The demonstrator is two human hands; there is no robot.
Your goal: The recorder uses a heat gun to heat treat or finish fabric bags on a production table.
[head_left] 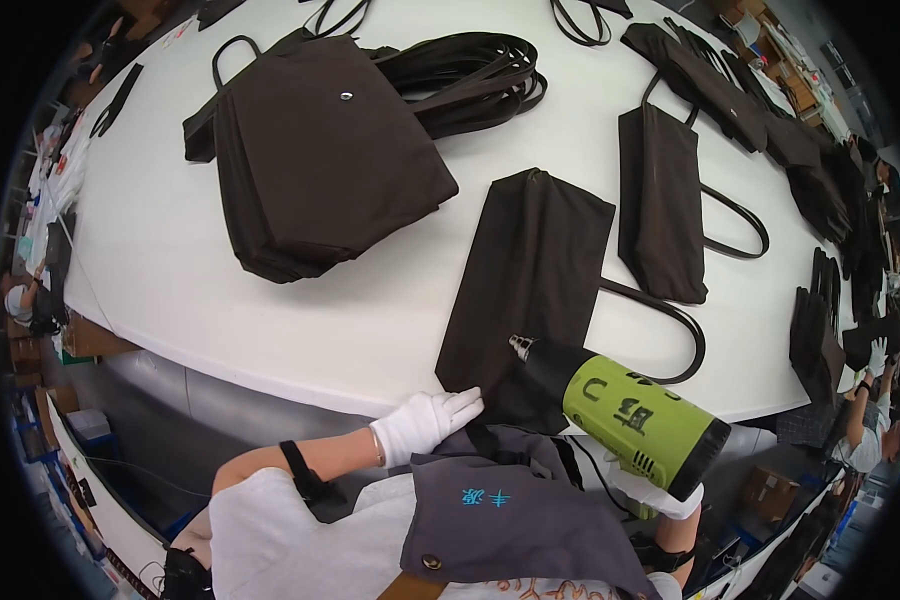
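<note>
My left hand point(422, 424), in a white glove, rests its outstretched fingers on the lower left corner of a dark fabric bag point(520, 260). The bag lies at the table's near edge, its strap looped to the right. My gloved right hand point(678, 505) grips a green heat gun point(645, 425) at the lower right, mostly hidden behind the tool's body. The gun's metal nozzle hangs over the lower part of the bag, pointing up-left.
A white table point(220, 330) bears a bag stack point(310, 160) with bundled straps point(470, 80), another bag point(655, 200) and several bags along the right. A co-worker's gloved hand point(876, 355) shows at the far right, another person point(20, 295) at the left.
</note>
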